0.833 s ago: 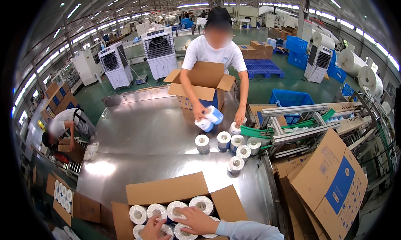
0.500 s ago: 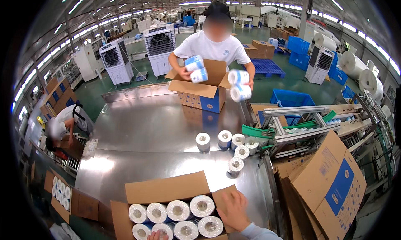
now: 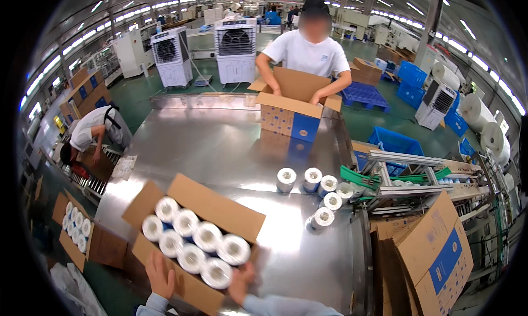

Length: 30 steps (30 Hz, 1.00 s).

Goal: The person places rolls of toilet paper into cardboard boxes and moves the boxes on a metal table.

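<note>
In front of me an open cardboard box [image 3: 187, 286] sits at an angle on the metal table, packed with two rows of white paper rolls [image 3: 192, 258] standing on end. My left hand [image 3: 160, 276] lies against the box's near side, fingers stretched out. At the box's right end, my right hand [image 3: 241, 283] touches the corner beside the nearest roll; its fingers are blurred and partly hidden. Several loose wrapped rolls [image 3: 330, 201] stand on the table to the right. Across the table, a co-worker has both hands inside another open box [image 3: 290, 116].
A conveyor with green guides [image 3: 360, 177] meets the table at the right. Flattened cartons [image 3: 434, 255] lean beside it. At the left stand another filled box [image 3: 75, 228] and a bending person [image 3: 102, 132]. The metal table [image 3: 181, 140] reaches to the co-worker.
The filled box has turned and shifted left, with both my hands now at its near side and right end. The co-worker's hands, holding wrapped rolls before, went down into the far box.
</note>
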Available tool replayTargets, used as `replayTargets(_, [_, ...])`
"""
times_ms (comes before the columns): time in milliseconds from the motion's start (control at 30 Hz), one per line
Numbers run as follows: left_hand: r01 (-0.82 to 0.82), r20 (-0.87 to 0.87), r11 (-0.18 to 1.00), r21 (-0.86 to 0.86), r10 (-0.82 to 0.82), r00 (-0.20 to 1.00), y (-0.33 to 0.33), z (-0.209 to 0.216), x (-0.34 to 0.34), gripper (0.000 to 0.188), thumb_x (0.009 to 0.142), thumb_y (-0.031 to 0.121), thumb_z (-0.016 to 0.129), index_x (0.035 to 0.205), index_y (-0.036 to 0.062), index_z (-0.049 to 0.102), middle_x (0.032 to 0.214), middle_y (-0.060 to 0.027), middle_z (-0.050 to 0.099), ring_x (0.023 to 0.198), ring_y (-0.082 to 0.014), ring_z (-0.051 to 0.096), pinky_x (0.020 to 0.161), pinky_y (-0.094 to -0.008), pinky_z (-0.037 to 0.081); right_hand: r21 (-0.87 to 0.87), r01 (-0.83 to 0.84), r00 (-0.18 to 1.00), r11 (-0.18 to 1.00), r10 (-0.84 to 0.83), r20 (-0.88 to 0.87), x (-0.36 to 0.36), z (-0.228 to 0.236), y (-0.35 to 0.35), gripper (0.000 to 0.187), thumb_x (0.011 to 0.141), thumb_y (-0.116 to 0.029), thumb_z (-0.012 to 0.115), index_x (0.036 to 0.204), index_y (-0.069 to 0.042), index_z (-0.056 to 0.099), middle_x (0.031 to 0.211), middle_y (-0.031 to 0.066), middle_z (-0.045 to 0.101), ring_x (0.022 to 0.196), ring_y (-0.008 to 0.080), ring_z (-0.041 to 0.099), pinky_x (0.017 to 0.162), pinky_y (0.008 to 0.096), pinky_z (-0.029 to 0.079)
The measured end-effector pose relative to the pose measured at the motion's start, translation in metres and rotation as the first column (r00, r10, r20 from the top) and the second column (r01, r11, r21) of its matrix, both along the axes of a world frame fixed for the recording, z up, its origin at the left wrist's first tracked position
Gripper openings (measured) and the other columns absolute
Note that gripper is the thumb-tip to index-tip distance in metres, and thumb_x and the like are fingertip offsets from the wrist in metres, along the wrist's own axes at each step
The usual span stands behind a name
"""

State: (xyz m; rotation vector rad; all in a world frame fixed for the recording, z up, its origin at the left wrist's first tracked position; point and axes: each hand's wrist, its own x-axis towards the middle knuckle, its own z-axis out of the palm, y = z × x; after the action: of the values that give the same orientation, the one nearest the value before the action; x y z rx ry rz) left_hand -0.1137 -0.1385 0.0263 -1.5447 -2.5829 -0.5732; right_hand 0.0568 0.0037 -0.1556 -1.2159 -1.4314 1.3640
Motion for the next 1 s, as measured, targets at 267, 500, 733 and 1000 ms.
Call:
replayTargets(267, [0.092,0.04,0.995,-0.049,-0.09,0.995,-0.016,0.012,0.022,0.07,0.075,0.02,0.069,0.136,-0.002,0.043,0.128,-0.024,0.048,0.116,-0.0431,0.046,0.1,-0.0498,0.035,0.631,-0.626,0.769,0.459,0.5,0.399,-0.063,0.121,0.152,0.063,0.086,-0.03,0.063,0.14,-0.006,0.041,0.148,0.0143,0.038,0.134,0.0392,0.034,0.11,0.051,0.029])
replayTargets(500, [0.31,0.353,0.935,-0.175,-0.234,0.906,0.0,-0.041,0.061,0.068,0.075,0.016,0.068,0.137,0.0027,0.043,0.125,-0.0186,0.052,0.106,-0.0371,0.054,0.09,-0.044,0.043,0.824,-0.199,0.717,0.531,-0.494,0.492,0.264,0.239,0.211,0.05,0.071,-0.018,0.073,0.117,-0.005,0.058,0.125,0.0149,0.056,0.118,0.0367,0.05,0.101,0.0476,0.037])
replayTargets(733, [0.457,0.393,0.853,-0.253,-0.341,0.854,0.004,-0.037,0.085,0.065,0.075,0.018,0.07,0.134,0.0041,0.046,0.121,-0.0171,0.054,0.095,-0.0354,0.059,0.082,-0.0448,0.047,0.562,0.176,-0.061,0.808,-0.561,0.825,0.523,0.249,0.124,0.093,0.07,-0.051,0.078,0.138,0.0,0.04,0.141,0.0248,0.042,0.137,0.0413,0.03,0.112,0.0532,0.022])
replayTargets(1000, [0.545,0.326,0.827,-0.139,-0.482,0.813,0.019,0.0,0.085,0.066,0.074,0.017,0.073,0.133,0.0021,0.046,0.115,-0.0174,0.055,0.099,-0.0351,0.057,0.085,-0.0419,0.048,0.649,-0.213,0.075,0.731,-0.65,0.757,0.462,0.241,0.05,0.054,0.071,-0.011,0.075,0.119,0.006,0.056,0.117,0.0207,0.06,0.107,0.0363,0.054,0.093,0.0452,0.044])
